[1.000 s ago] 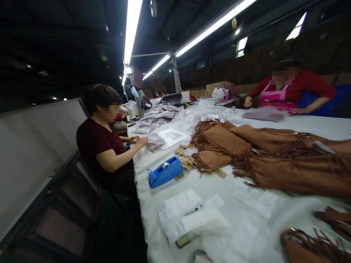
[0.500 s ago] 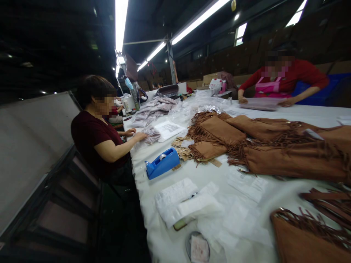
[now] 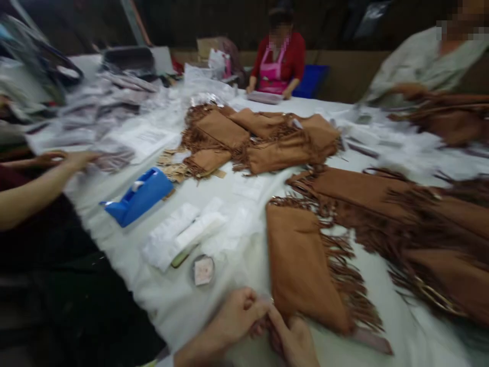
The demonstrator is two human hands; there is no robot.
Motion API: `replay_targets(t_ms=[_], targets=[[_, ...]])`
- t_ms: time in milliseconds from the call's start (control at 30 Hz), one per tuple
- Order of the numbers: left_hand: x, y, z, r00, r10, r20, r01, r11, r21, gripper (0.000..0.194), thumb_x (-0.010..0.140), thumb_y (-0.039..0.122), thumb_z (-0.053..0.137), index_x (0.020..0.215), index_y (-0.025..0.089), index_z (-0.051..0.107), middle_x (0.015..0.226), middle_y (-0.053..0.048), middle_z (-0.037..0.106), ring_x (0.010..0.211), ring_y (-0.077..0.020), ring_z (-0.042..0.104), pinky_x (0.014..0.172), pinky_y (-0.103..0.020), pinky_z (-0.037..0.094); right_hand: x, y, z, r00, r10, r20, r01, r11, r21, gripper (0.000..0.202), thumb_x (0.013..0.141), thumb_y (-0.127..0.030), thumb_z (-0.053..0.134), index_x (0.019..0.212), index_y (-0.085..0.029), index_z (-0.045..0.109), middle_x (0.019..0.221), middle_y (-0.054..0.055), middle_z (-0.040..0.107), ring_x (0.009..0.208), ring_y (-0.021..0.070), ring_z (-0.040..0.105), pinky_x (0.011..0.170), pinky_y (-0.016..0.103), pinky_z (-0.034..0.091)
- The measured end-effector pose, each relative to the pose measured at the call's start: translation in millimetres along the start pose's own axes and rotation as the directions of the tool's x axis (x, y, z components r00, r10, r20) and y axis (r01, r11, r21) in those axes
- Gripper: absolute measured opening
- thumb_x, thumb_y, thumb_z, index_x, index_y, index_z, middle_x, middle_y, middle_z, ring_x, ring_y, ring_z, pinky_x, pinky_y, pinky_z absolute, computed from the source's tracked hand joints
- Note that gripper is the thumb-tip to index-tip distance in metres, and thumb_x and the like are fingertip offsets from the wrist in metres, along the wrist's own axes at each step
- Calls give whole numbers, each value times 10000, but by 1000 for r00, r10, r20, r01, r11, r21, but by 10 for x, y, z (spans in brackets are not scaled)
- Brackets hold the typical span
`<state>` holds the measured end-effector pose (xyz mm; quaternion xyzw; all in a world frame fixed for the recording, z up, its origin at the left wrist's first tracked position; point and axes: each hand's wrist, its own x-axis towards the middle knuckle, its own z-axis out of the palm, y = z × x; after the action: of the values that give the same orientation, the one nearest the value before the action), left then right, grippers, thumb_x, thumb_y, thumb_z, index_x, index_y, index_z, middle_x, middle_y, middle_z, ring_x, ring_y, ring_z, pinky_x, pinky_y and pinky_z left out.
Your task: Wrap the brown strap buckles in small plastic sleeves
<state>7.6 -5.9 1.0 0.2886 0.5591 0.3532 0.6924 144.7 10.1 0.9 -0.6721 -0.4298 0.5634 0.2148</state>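
Note:
My left hand (image 3: 237, 315) and my right hand (image 3: 293, 339) meet at the bottom middle of the head view, thumbs and fingers pinched together. Whatever lies between the fingertips is too small and blurred to name. Just beyond and to the right of them lies a brown fringed bag (image 3: 300, 255), flat on the white-covered table (image 3: 175, 316), its near left edge close to my fingertips. A small round dish with a pale pinkish block (image 3: 204, 270) sits to the upper left of my left hand. White folded packets (image 3: 179, 232) lie farther up.
A blue tape dispenser (image 3: 139, 196) stands at the left. More brown fringed bags (image 3: 280, 148) lie across the middle and right. Plastic-wrapped packages (image 3: 103, 107) are heaped at back left. Co-workers stand or sit around the table: a forearm (image 3: 46, 178), a red sleeve (image 3: 298, 56), a pale shirt (image 3: 412, 66).
The view has swung right and down. My two hands, out of sight before, now show at the bottom, and another co-worker and more brown bags appear at the right.

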Motion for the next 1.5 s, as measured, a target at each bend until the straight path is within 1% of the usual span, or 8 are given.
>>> replay_targets(t_ms=[67,200,667,867,1000,1200,1367,1500], targets=[[-39,17,13,999,-38,30,40,998,-51,366,791,484,577,817,119,565,632,-3,597,479,-78,495,463,-201,359,-3,34,-50,983,-11,185,-28,977,209,571,629,-707,613,443,-174,532,361,-13,428,361,94,352,376,257,260],[-117,97,-12,991,-77,112,98,976,-196,377,749,508,611,762,137,545,624,-17,635,455,-77,500,458,-198,343,-86,-58,-95,977,33,212,-132,870,476,465,677,-597,665,589,-148,582,401,-62,394,385,56,280,393,211,206],[-96,31,97,999,-22,39,30,975,-220,437,677,506,702,850,142,532,607,-29,657,503,-115,579,468,-197,376,-127,-173,27,987,-2,162,-74,885,460,407,684,-446,650,431,-181,473,368,-50,394,349,72,340,370,225,231],[-119,3,180,993,-25,-119,-4,971,-238,484,630,553,707,844,177,490,540,47,590,298,-26,312,313,-160,125,-107,-106,40,994,-2,111,-46,899,435,341,673,-410,658,483,-153,542,409,-29,460,370,76,356,375,223,246],[-135,-6,282,976,127,-176,-163,965,-208,389,709,507,662,842,169,522,527,39,592,348,-54,409,363,-169,301,-110,-128,61,994,19,109,-69,876,477,322,648,-389,687,480,-155,543,429,-22,477,398,85,388,391,224,278],[-225,-87,269,893,415,-173,-385,905,183,242,893,319,466,981,172,637,722,-35,665,646,-139,611,630,-247,495,-144,-207,77,989,51,137,-123,800,588,343,598,-378,738,443,-155,529,426,-25,469,413,84,400,408,220,305],[-237,-338,75,716,694,77,-599,553,579,460,887,132,342,1314,208,497,899,-94,651,839,-174,620,747,-279,510,-180,-190,104,988,88,127,-150,745,650,324,566,-374,781,503,-139,568,452,-38,472,427,81,406,410,208,339],[-239,-380,5,780,610,142,-500,471,727,568,832,60,303,1362,207,446,922,-125,619,834,-199,606,736,-304,514,-200,-191,112,985,73,154,-161,701,695,323,553,-378,804,549,-128,601,528,-12,531,507,99,467,474,212,427]])
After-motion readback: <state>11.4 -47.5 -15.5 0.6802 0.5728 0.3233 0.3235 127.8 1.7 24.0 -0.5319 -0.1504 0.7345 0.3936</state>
